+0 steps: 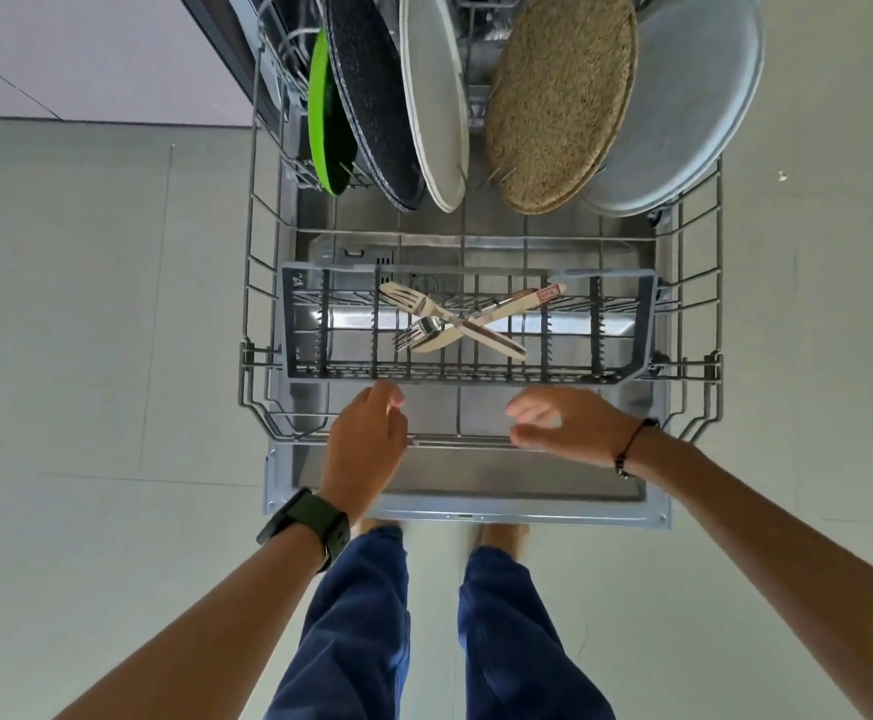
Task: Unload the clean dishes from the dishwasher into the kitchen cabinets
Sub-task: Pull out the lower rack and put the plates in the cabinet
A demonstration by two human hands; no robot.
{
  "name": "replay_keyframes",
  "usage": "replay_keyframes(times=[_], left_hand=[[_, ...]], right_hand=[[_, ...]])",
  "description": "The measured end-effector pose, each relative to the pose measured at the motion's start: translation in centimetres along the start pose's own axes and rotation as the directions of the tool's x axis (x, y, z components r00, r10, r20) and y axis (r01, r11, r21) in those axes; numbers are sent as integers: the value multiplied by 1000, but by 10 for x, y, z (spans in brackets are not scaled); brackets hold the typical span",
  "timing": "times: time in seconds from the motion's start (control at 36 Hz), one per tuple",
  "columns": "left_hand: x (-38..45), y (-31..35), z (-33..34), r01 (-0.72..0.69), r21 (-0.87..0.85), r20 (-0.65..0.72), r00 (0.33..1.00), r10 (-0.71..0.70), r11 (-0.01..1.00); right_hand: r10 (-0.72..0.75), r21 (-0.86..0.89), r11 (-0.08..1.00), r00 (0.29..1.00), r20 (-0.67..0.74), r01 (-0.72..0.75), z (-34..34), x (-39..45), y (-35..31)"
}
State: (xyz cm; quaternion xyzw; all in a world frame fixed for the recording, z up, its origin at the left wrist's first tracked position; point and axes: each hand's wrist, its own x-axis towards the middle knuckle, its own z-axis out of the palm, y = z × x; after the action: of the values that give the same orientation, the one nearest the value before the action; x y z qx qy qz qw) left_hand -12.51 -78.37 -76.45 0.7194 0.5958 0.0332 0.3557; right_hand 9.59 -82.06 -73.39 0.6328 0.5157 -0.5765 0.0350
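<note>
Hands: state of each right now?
Left hand: open, empty, at the rack front rail.
Right hand: open, empty, same rail.

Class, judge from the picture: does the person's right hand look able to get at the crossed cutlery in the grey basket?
Probably yes. The right hand hovers open just in front of the cutlery basket, whose top is open, and nothing lies over the crossed cutlery.

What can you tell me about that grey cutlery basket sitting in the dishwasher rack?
The cutlery basket is a long, shallow grey tray, seemingly plastic, with slotted walls and an open grid floor. It lies level across the front of the pulled-out wire rack. Inside, a few pieces of cutlery lie crossed, forks among them. Neither hand touches it.
</note>
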Motion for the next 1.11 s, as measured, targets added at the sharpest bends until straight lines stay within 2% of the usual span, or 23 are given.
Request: replay_keyframes(times=[0.06, 0.11, 0.28, 0.39, 0.56, 0.72, 0.78, 0.83, 0.89, 0.94, 1.0, 1.11], left_hand=[[6, 5, 2, -3, -33, -15, 1000, 3, 999], [11, 11, 4, -9, -76, -23, 1000, 7, 997], [36, 45, -5, -19, -225, -111, 994, -6, 974], [64, 64, -26, -5, -369, -193, 979, -72, 929], [120, 58, -65, 30, -333, -374, 913, -161, 942], [164, 52, -106, 36, -266, -524, 834, -175, 963], [175, 50, -114, 56, -257, -537, 822, -191, 965], [185, 48, -120, 53, -270, -537, 820, -196, 961], [193, 47, -122, 36, -265, -521, 836, -174, 963], [200, 45, -123, -3, -240, -504, 855, -122, 971], [206, 41, -122, -23, -216, -491, 867, -88, 976], [217, 39, -123, 7, -228, -452, 885, -112, 974]], right_hand=[[-13, 34, 999, 991, -134, 17, -9, 2, -1], [-44, -19, 999, 961, -272, 41, -18, 7, -2], [-108, -71, 994, 814, -571, 82, -55, 34, -13], [-167, -73, 985, 741, -651, 158, -83, 52, -37], [-258, -152, 963, 608, -751, 221, -110, 79, -94], [-391, -275, 907, 391, -833, 319, -112, 103, -153], [-411, -289, 898, 399, -820, 331, -109, 111, -173], [-390, -290, 918, 482, -785, 271, -108, 120, -191], [-321, -291, 945, 573, -754, 147, -109, 130, -205], [-234, -268, 963, 624, -746, 40, -111, 139, -215], [-159, -232, 972, 635, -756, -32, -112, 149, -223], [-36, -139, 985, 661, -749, -104, -118, 164, -225]])
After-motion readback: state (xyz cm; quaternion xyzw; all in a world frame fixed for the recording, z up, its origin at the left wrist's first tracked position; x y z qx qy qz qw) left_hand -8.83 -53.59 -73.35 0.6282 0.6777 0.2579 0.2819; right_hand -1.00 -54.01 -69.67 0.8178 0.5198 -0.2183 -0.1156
